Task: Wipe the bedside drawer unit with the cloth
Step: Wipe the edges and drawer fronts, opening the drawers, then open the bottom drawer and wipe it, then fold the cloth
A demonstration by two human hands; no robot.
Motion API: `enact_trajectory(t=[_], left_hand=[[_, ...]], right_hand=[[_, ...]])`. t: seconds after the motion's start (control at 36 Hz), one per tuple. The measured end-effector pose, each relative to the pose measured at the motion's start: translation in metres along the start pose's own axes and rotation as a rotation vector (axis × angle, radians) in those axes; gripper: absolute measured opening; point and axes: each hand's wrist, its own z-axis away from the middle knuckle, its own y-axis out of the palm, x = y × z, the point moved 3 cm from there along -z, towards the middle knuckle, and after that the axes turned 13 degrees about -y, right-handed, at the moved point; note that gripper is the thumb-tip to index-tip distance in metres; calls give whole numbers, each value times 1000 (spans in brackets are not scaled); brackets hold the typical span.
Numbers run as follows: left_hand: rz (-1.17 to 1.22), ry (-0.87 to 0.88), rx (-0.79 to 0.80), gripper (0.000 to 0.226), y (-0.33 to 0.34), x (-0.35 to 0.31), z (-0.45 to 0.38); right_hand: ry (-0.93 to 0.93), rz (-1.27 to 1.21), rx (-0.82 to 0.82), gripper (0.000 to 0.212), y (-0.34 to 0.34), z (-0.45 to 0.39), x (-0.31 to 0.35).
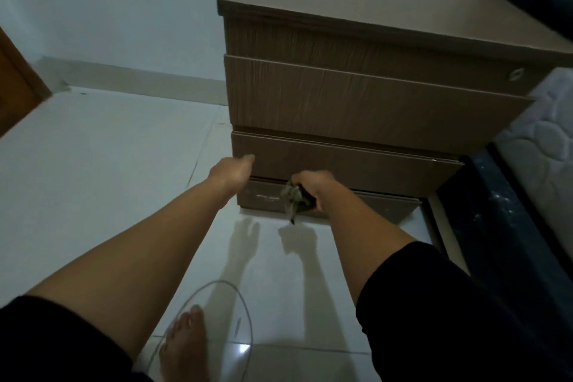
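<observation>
- A brown door edge [15, 84] was seen at the far left, with pale floor tiles [102, 164] spreading towards the unit.
- The left hand [234, 172] was held at the left corner of the lower drawer front [356, 164]; whether its fingers were curled or straight could not be told, and nothing was seen held in it.
- The cloth [294, 198] was gripped bunched in the right hand [313, 184], low against the bottom panel [263, 197] just under that drawer.
- The bedside drawer unit [372, 96] was stood on the floor beside the mattress [539, 149].
- The step was judged to be the wiping of the lowest front; it would best be done with the cloth spread flatter and drawn along the panel's full width, the unit being steadied at its corner.
</observation>
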Motion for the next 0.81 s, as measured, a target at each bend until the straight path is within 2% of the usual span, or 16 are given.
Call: enact_trajectory(t=[0.08,0.11,0.19,0.31,0.53,0.69,0.81], left_hand=[[-175,76,26,51,22,-8,9],[-245,106,39,49,29,-11,11],[-445,211,92,45,53,-15,9],[-616,273,125,46,84,-19,3],[-793,315,127,61,112,-21,-11],[-780,286,103,60,116,-21,-20],[-729,286,62,49,114,-19,-28]], right_hand=[[-28,250,-9,20,-22,-3,-16],[-33,341,12,26,-28,-3,-19],[-28,535,83,62,-43,0,-28],[-15,661,94,78,-58,-7,-45],[27,639,104,81,-67,-16,-59],[17,645,103,81,-70,-27,-64],[-14,687,94,75,-72,-31,-60]])
